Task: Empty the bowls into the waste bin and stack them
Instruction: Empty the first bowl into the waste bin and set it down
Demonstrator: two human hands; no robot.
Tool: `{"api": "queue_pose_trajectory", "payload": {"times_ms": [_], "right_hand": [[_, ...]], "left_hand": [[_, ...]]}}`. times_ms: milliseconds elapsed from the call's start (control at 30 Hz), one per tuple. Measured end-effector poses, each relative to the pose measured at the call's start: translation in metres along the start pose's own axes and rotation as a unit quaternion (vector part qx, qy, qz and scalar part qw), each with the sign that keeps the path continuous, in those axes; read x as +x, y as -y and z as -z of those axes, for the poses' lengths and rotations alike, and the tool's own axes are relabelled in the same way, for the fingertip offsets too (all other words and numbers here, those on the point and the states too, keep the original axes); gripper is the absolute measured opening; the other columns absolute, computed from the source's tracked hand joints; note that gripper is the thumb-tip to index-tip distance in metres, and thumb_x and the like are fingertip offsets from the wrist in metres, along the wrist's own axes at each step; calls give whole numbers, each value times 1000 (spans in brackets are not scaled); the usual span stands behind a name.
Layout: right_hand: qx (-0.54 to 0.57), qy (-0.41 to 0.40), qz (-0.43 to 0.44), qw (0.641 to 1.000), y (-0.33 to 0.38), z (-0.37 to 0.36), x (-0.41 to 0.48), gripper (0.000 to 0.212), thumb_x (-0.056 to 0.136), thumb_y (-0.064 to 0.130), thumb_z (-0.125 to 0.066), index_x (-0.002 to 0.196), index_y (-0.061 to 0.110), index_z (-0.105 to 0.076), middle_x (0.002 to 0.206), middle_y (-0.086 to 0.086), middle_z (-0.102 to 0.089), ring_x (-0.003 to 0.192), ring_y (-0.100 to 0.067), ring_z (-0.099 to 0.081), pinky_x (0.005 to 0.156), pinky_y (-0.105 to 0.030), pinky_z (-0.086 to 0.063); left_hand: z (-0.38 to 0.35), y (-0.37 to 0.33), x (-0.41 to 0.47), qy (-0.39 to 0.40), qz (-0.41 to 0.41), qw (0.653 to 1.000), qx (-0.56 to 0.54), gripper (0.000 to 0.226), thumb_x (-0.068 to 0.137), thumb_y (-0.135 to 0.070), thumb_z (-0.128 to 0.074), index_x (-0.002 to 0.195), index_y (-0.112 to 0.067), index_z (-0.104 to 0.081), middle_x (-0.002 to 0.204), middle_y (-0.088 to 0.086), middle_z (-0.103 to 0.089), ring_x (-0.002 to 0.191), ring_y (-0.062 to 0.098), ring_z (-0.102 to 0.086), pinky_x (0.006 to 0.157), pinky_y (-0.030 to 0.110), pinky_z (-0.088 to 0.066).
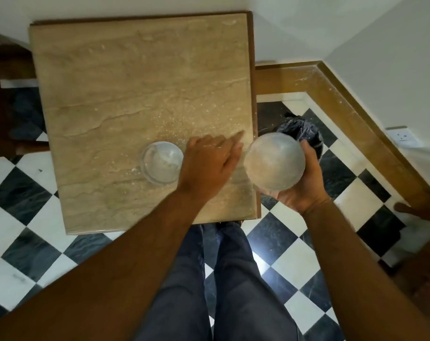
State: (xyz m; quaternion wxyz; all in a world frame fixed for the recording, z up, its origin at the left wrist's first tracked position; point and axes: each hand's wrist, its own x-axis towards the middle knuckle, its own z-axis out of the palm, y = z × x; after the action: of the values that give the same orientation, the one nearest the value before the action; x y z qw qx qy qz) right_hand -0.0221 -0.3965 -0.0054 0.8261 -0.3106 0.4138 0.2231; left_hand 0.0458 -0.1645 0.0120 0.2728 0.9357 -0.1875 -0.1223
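My right hand [300,183] grips a clear plastic bowl [274,161] turned over, its rounded bottom facing me, at the table's right edge and partly above the waste bin [307,134], which has a black liner. A second clear bowl [161,162] stands upright on the beige stone table [125,94], with white residue inside. My left hand [209,163] hovers flat over the table just right of that bowl, fingers spread and pointing toward the right edge, holding nothing. White crumbs lie scattered on the table near the fingers.
The bin stands on the black-and-white checkered floor [307,242] right of the table, near a wooden skirting board [344,99]. A wall socket [402,137] is at the right. My legs are below the table's near edge. Dark furniture stands at the left.
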Motion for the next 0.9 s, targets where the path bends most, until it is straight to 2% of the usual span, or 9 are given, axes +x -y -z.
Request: {"api": "queue_pose_trajectory", "payload": {"times_ms": [100,167,300,367,467,567,667,800,900], "right_hand": [[-27,-124,115,985,14,12,4,54,109,56,-50,151,26,-69,145,-14,-72,130,-39,-68,96,-51,-64],[-120,-215,211,946,20,23,4,67,106,56,-53,165,24,-48,150,-13,-63,135,-34,-64,94,-44,-65],[-322,-313,435,781,23,54,26,81,102,59,-77,165,29,-37,157,-3,-50,140,-12,-61,113,-50,-60],[-391,-356,393,752,19,60,54,87,95,55,-86,165,38,-37,163,-4,-44,152,-22,-51,122,-56,-52],[-537,-384,208,721,10,67,86,95,90,60,-84,169,34,-36,165,-17,-39,150,-39,-46,118,-57,-54],[-590,-406,250,651,22,73,92,97,84,74,-77,166,38,-38,165,-17,-39,148,-40,-45,102,-41,-49],[-542,-436,300,653,28,67,81,98,82,80,-75,164,45,-36,166,-11,-42,148,-36,-47,100,-36,-45],[-533,-425,359,638,20,65,66,97,86,78,-78,164,38,-38,167,-9,-43,151,-33,-46,109,-34,-43],[-529,-415,258,693,10,69,75,102,88,68,-81,170,36,-31,169,-16,-39,151,-39,-44,116,-49,-51]], "left_hand": [[-1,25,-3,-40,54,997,47,52,115,-39,-38,162,-20,-48,126,6,-75,119,29,-64,113,53,-41],[1,45,-8,-57,91,990,90,56,115,-40,-37,165,-18,-43,137,8,-70,130,31,-60,119,58,-36],[4,75,-24,-73,124,979,142,60,114,-41,-34,168,-16,-35,155,9,-57,146,32,-50,127,64,-22],[5,83,-30,-76,128,976,158,60,113,-41,-32,169,-17,-33,161,8,-52,151,31,-46,129,65,-18],[5,88,-39,-77,139,972,173,60,114,-41,-31,169,-18,-32,167,6,-46,155,30,-42,129,66,-15],[1,93,-46,-89,164,966,180,59,115,-42,-30,171,-21,-30,171,4,-41,158,28,-37,130,64,-13],[-4,96,-52,-86,187,963,176,59,116,-43,-26,171,-22,-27,172,5,-38,159,28,-35,130,62,-12],[-10,99,-58,-87,194,963,166,59,115,-42,-28,171,-24,-25,173,5,-37,159,27,-34,130,62,-11],[-12,101,-61,-91,202,959,176,59,115,-40,-30,171,-24,-26,173,5,-38,159,27,-35,130,61,-10]]}}
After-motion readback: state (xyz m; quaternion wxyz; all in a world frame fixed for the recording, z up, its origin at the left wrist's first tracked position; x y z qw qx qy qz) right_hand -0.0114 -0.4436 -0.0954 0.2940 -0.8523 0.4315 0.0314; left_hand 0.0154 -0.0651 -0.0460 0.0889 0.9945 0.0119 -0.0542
